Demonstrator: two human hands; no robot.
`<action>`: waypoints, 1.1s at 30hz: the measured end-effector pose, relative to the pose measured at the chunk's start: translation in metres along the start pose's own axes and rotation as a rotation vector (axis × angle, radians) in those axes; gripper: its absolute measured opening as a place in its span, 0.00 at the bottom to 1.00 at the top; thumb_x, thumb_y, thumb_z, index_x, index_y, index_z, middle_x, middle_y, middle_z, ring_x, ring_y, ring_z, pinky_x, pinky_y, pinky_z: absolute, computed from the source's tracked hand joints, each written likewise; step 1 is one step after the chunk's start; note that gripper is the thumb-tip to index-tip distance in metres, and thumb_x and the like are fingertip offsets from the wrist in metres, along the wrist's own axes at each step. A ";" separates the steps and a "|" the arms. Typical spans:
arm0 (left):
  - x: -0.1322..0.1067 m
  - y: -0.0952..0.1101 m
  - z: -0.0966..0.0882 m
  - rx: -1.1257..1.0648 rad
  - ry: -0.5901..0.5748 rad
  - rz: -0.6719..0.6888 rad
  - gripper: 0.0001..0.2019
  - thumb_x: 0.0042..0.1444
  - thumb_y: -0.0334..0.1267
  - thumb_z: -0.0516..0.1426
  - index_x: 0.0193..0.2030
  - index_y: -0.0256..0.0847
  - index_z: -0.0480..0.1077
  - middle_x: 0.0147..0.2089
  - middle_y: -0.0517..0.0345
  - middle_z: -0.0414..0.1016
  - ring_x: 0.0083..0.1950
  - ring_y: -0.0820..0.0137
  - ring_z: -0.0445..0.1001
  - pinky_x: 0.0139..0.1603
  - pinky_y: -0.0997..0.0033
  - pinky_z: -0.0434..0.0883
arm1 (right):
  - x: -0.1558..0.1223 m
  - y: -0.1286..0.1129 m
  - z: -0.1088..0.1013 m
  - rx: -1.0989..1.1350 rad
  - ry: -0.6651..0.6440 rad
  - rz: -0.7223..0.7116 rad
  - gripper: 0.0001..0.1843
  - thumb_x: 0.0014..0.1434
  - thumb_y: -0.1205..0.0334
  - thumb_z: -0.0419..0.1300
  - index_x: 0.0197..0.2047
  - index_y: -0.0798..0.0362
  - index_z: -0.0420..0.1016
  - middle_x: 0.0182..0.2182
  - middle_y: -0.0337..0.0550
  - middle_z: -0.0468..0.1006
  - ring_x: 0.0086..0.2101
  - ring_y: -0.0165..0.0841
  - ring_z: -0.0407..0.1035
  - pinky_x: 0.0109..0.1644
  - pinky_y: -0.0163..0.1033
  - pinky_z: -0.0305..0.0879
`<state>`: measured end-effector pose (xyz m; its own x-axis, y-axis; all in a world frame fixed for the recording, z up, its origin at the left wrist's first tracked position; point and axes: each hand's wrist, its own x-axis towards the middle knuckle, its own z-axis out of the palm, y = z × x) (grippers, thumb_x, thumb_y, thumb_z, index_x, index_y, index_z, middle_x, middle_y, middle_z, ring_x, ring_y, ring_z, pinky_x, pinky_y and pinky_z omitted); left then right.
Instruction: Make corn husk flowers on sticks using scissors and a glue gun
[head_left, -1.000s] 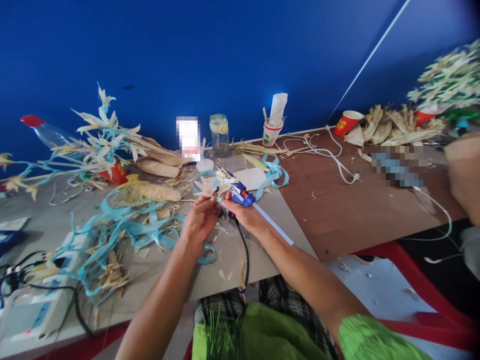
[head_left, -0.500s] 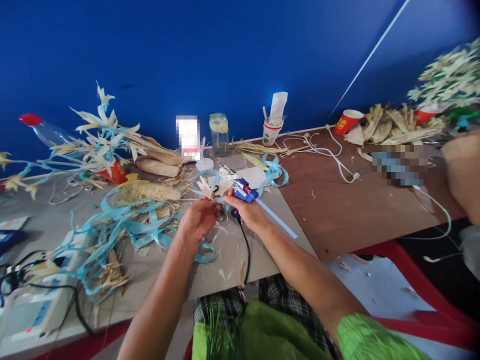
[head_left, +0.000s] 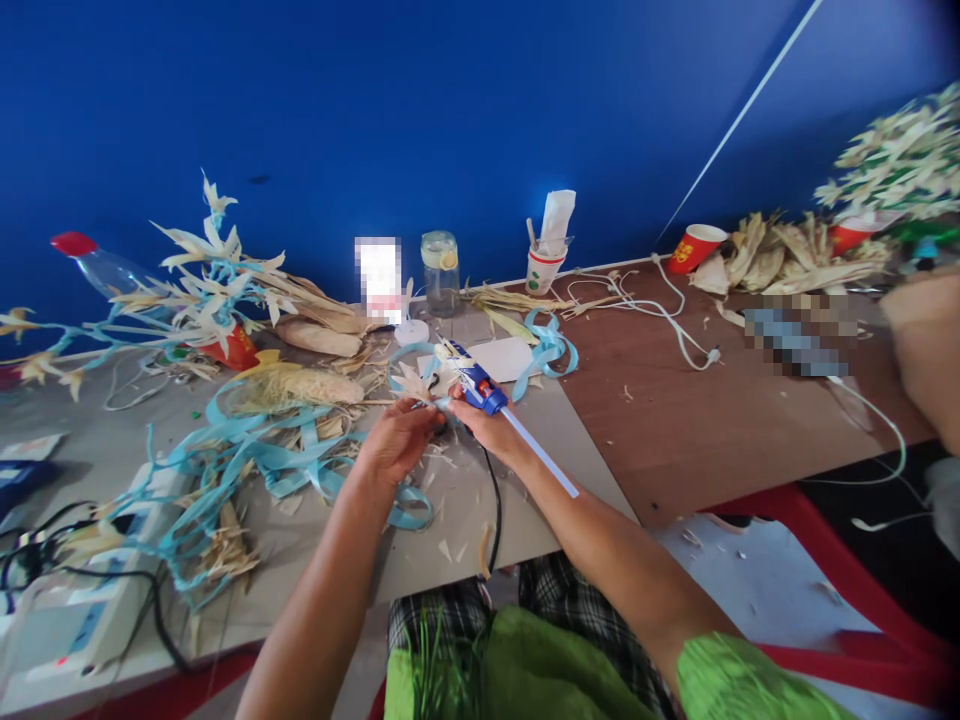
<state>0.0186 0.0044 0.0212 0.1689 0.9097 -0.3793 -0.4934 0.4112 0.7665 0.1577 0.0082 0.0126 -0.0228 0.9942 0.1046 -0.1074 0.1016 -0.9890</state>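
My left hand point(head_left: 401, 440) is closed, its fingertips pinching the base of a pale corn-husk flower point(head_left: 412, 383) whose stem is wrapped in light blue ribbon. Close beside it, my right hand point(head_left: 489, 428) grips a blue hot glue gun point(head_left: 480, 384). A long translucent glue stick point(head_left: 541, 452) sticks out of the gun's rear over my right forearm. The gun's nozzle end points forward and left, away from me; the handle is mostly covered by my fingers. My right fingertips are close to the blue stem, and I cannot tell whether they touch it.
Loose blue ribbon point(head_left: 315, 460) and husk scraps cover the table's left side. Beyond are a husk-flower branch point(head_left: 225, 260), a glass jar point(head_left: 440, 275) and a paper cup point(head_left: 545, 270). A black cord point(head_left: 496, 510) hangs over the front edge. Another person's arm point(head_left: 926, 350) is at right.
The glue gun has turned in my right hand, its glue stick swinging toward me and left. My left hand stays in nearly the same place, still pinching the flower.
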 end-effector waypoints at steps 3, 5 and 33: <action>0.002 0.000 -0.001 0.022 0.010 0.011 0.08 0.36 0.25 0.64 0.23 0.32 0.69 0.22 0.55 0.73 0.24 0.74 0.71 0.26 0.77 0.63 | 0.001 0.005 0.000 -0.036 -0.033 -0.074 0.06 0.45 0.63 0.58 0.28 0.51 0.65 0.26 0.36 0.69 0.28 0.30 0.63 0.38 0.38 0.62; 0.003 -0.001 -0.002 0.012 0.001 0.019 0.07 0.36 0.25 0.64 0.21 0.32 0.68 0.21 0.54 0.73 0.24 0.73 0.71 0.26 0.76 0.63 | 0.001 0.006 0.000 -0.054 -0.048 -0.106 0.04 0.46 0.64 0.57 0.28 0.51 0.65 0.26 0.36 0.70 0.29 0.30 0.63 0.39 0.38 0.62; 0.001 -0.007 0.009 -0.062 -0.010 0.060 0.10 0.38 0.31 0.67 0.23 0.31 0.70 0.23 0.55 0.73 0.24 0.75 0.71 0.30 0.75 0.70 | -0.001 0.008 0.005 0.009 -0.032 0.108 0.11 0.42 0.59 0.64 0.27 0.52 0.67 0.23 0.34 0.69 0.26 0.29 0.63 0.36 0.38 0.62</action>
<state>0.0295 0.0030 0.0204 0.1463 0.9332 -0.3282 -0.5544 0.3521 0.7541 0.1518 0.0082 0.0051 -0.0666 0.9978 0.0014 -0.1118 -0.0061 -0.9937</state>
